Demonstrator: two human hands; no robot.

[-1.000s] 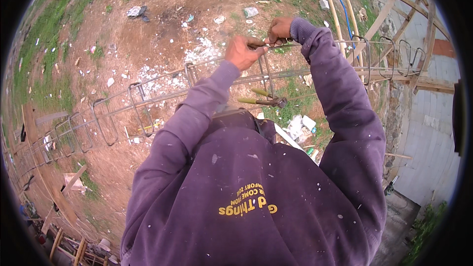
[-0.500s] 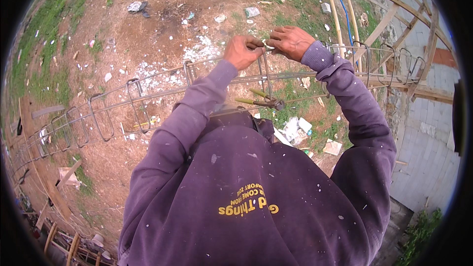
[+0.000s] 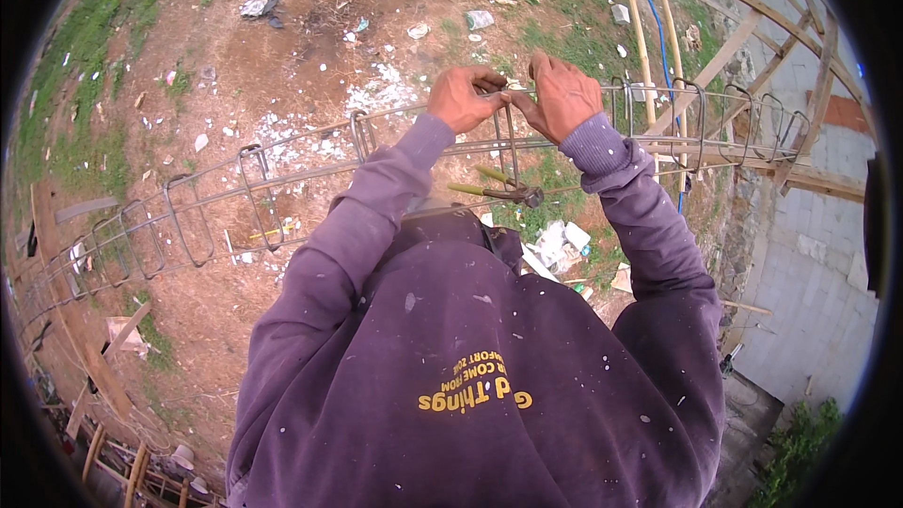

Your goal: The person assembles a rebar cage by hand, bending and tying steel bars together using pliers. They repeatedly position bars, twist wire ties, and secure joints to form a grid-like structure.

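Note:
A long cage of steel rebar with bent stirrups runs across in front of me. At the top corner of one stirrup, both my hands meet. My left hand is closed, thumb and fingers pinched beside the upper bar; what lies in the pinch is too small to make out. My right hand has curled fingers raised above the bar, and its thumb reaches left to the corner; anything in its grip is hidden. Just below, pincers with yellow-green handles rest on the cage's near bar, held by neither hand.
More stirrups stand along the cage to the left and right. Wooden framing and a blue hose are at the upper right, above grey paving. A wooden plank supports the left end. Litter dots the ground.
My right hand has turned, its fingers lifting and shifting right while the thumb stays at the stirrup corner. The right forearm has swung inward. My left hand and the pincers stay nearly put.

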